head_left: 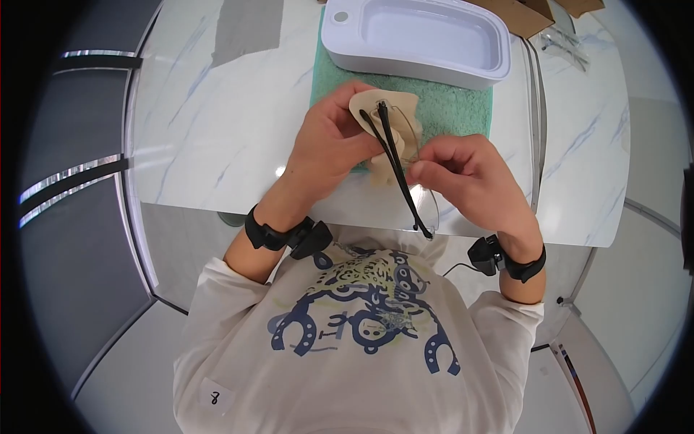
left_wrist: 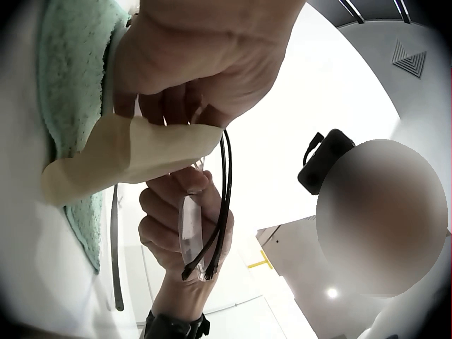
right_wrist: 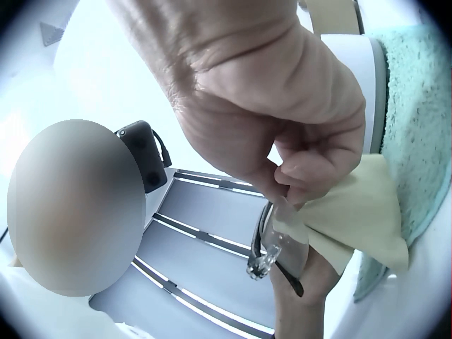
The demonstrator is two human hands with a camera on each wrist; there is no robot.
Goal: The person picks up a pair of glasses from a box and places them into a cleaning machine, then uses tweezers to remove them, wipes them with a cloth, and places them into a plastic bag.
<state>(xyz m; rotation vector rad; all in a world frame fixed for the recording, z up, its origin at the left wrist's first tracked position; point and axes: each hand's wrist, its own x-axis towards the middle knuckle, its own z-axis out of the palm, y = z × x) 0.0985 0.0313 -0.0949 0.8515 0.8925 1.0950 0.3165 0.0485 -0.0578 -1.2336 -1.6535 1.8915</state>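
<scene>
A pair of glasses with black temples (head_left: 397, 160) and clear lenses is held between both hands over the table's front edge. The left hand (head_left: 323, 148) grips a beige cloth (left_wrist: 134, 152) that is wrapped about one end of the glasses. In the head view, the right hand (head_left: 481, 177) pinches the middle of the glasses with thumb and forefinger, close beside the cloth. One clear lens (right_wrist: 288, 236) hangs below the right fingertips in the right wrist view. The left fingertips are partly hidden behind the cloth.
A white basin-like device (head_left: 419, 74) stands on a green towel (head_left: 455, 108) beyond the hands. Farther right are a cardboard box (head_left: 517, 16), a clear plastic packet (head_left: 566, 49) and a cable. A grey sheet (head_left: 248, 29) lies at the back left.
</scene>
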